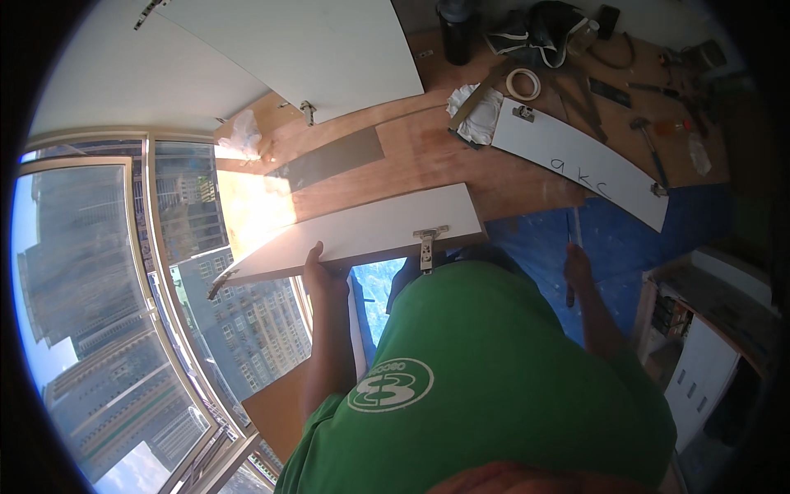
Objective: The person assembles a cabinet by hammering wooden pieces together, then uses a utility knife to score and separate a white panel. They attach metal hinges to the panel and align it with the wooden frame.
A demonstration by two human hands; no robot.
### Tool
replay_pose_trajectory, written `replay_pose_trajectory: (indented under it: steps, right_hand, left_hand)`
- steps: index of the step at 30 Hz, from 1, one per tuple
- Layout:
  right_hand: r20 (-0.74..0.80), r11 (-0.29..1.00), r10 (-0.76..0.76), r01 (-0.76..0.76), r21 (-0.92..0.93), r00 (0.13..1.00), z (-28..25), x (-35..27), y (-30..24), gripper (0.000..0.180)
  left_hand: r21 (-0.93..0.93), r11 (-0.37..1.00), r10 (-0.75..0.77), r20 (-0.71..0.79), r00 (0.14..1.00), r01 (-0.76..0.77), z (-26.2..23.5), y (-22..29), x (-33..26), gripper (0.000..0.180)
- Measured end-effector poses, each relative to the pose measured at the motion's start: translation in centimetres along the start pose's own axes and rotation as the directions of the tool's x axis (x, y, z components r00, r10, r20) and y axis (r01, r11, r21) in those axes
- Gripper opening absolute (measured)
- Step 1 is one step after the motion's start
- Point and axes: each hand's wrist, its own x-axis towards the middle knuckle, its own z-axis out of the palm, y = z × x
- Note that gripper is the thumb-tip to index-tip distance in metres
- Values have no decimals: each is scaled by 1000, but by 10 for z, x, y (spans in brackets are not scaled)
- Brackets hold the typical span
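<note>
My left hand [326, 276] grips the near edge of a white cabinet door panel [362, 221], thumb on top and fingers hidden beneath. The panel lies at the table's near edge, close against my body. A metal hinge [428, 240] is fixed near its right end, and another hinge [220, 284] sticks out at its left end. Off to the right, over the blue sheet, my right hand [578, 265] is closed round a screwdriver [569, 295]. Its thin shaft points away from me and the dark handle shows below the fist.
Beyond the panel stretches a wooden tabletop [428, 140] with a flat grey strip [329, 158]. Another white panel [576, 160] with hinges lies at right, near a tape roll [523, 83] and a hammer [648, 142]. A large white door [321, 49] stands behind. Windows [78, 305] line the left.
</note>
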Motion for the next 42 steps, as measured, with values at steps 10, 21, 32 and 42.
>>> replay_pose_trajectory:
  steps: [10, 21, 32, 42]
  right_hand:
    - [155, 995, -32, 45, -84, 987, 10, 42, -43, 60]
    - [201, 979, 41, 0, -202, 979, 17, 45, -60, 60]
    - [127, 990, 102, -89, -108, 987, 2, 42, -20, 61]
    - [197, 998, 49, -41, -43, 979, -14, 54, 23, 55]
  left_hand:
    - [-3, 1000, -7, -5, 1000, 7, -15, -7, 2, 41]
    - [-66, 998, 8, 65, 998, -4, -10, 0, 2, 53]
    - [-28, 1000, 4, -59, 998, -6, -20, 31, 11, 55]
    - [47, 980, 194, 45, 980, -196, -75, 130, 7, 46]
